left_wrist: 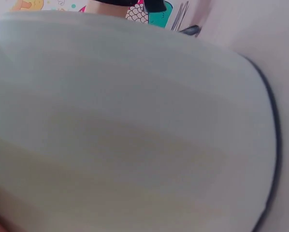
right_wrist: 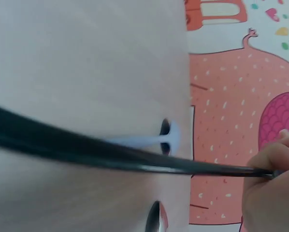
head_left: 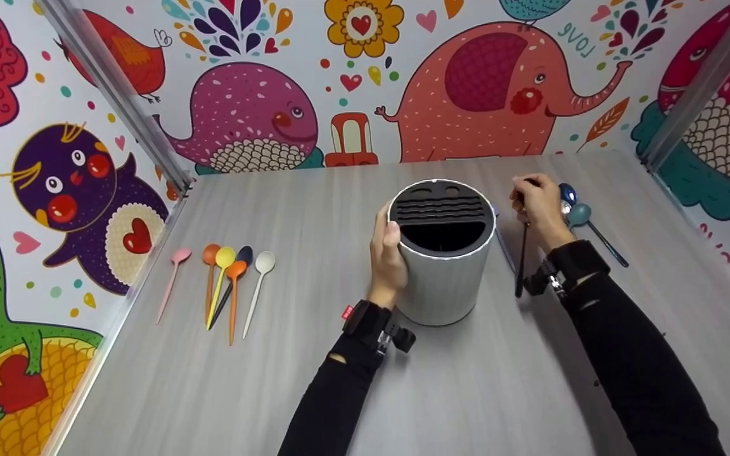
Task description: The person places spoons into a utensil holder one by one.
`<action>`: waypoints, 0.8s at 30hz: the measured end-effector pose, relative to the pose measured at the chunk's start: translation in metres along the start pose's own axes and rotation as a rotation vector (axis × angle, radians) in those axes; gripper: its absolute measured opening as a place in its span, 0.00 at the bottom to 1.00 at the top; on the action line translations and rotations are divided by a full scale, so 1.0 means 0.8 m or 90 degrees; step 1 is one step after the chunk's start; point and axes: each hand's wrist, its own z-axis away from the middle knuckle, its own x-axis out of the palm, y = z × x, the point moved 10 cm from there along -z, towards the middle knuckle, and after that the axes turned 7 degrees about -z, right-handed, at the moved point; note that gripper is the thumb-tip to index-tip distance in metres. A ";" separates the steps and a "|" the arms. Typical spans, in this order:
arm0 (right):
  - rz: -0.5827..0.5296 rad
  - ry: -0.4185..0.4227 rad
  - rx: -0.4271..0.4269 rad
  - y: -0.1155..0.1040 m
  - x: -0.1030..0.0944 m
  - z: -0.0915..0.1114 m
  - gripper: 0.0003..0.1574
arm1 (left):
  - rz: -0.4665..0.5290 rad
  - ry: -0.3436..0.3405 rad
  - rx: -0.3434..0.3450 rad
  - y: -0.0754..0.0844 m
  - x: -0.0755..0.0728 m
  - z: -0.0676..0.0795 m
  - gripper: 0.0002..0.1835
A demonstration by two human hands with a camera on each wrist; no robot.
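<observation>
A grey cylindrical utensil holder [head_left: 441,285] with a black slotted top stands upright, its large front opening showing no utensil. My left hand [head_left: 389,256] holds its left side, thumb near the rim. In the left wrist view the holder's pale wall [left_wrist: 135,116] fills most of the picture. To the right of the holder, my right hand [head_left: 539,202] pinches a dark spoon [head_left: 521,263] by its upper end, the long handle pointing down. Fingers hide the bowl end. In the right wrist view the dark handle [right_wrist: 110,157] runs across to the fingertips [right_wrist: 270,162].
Several colored spoons lie at left, among them a pink spoon [head_left: 180,255], a yellow spoon [head_left: 224,258] and a white spoon [head_left: 265,262]. Beyond my right wrist lie a teal spoon [head_left: 579,215] and a blue spoon [head_left: 568,194]. Printed panels [head_left: 352,82] enclose the tabletop [head_left: 314,380].
</observation>
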 end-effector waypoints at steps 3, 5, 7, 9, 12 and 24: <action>-0.059 -0.003 -0.033 -0.008 0.000 0.006 0.15 | -0.002 -0.002 0.002 0.001 0.001 0.000 0.39; -0.072 0.004 -0.055 -0.015 0.001 0.010 0.18 | -0.004 -0.004 0.001 0.000 0.001 0.000 0.39; -0.075 0.003 -0.074 -0.023 0.005 0.014 0.19 | -0.002 -0.007 0.002 0.000 0.001 0.000 0.38; -0.064 -0.002 -0.093 -0.033 0.010 0.021 0.20 | 0.006 -0.010 0.002 0.001 0.001 0.000 0.37; -0.049 -0.022 -0.124 -0.049 0.020 0.033 0.21 | 0.017 -0.016 0.002 0.000 0.003 0.000 0.37; -0.145 -0.140 -0.275 -0.131 0.070 0.089 0.24 | 0.000 -0.009 0.008 0.000 0.002 -0.002 0.41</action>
